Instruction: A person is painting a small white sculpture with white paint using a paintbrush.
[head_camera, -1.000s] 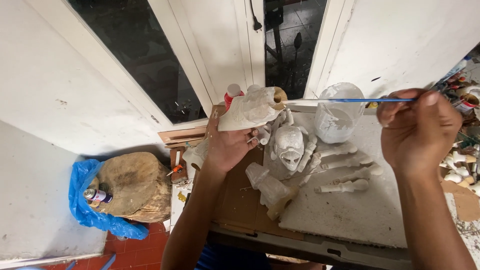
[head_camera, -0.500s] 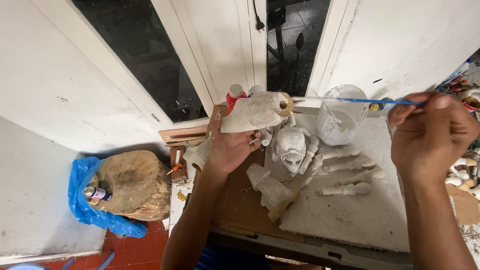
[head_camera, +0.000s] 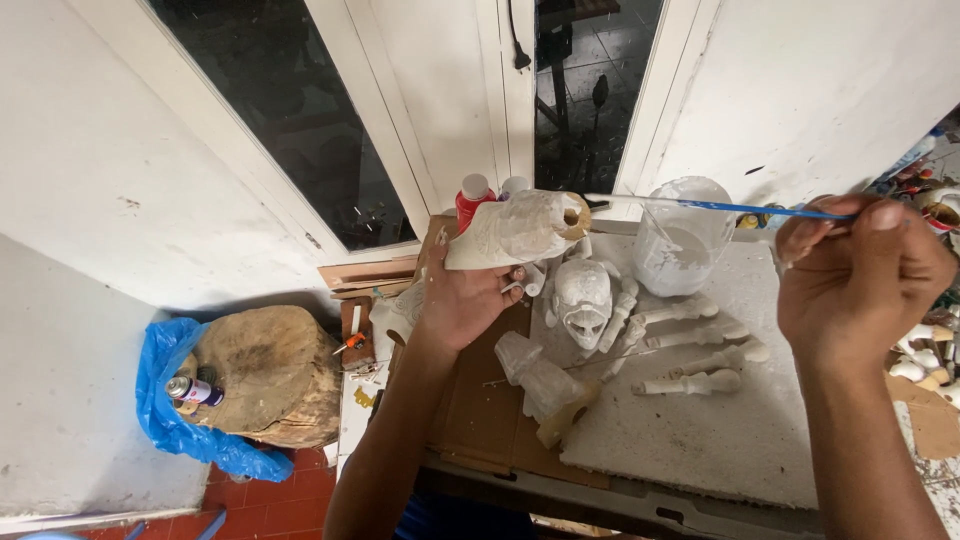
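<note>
**Brush Tip at White-Coated Carving, Centre Frame**

The left hand (head_camera: 462, 300) is clamped around the underside of a white-coated carved piece (head_camera: 515, 230), holding it raised at centre frame with its hollow end facing right. The right hand (head_camera: 862, 280), at the right edge, has its fingers pinched together on a thin blue-handled brush (head_camera: 715, 207). The brush runs level leftward, its tip at the hollow end; contact cannot be confirmed.

Directly below the brush stands a clear jar (head_camera: 683, 235) smeared with white paint. A white skull (head_camera: 582, 297) and bone-shaped pieces (head_camera: 690, 345) lie on the white board (head_camera: 700, 440) beneath. A red-capped bottle (head_camera: 472, 198) stands behind the carving. In the lower left, a wood stump (head_camera: 265, 375) rests on blue plastic sheet (head_camera: 165, 420).
</note>
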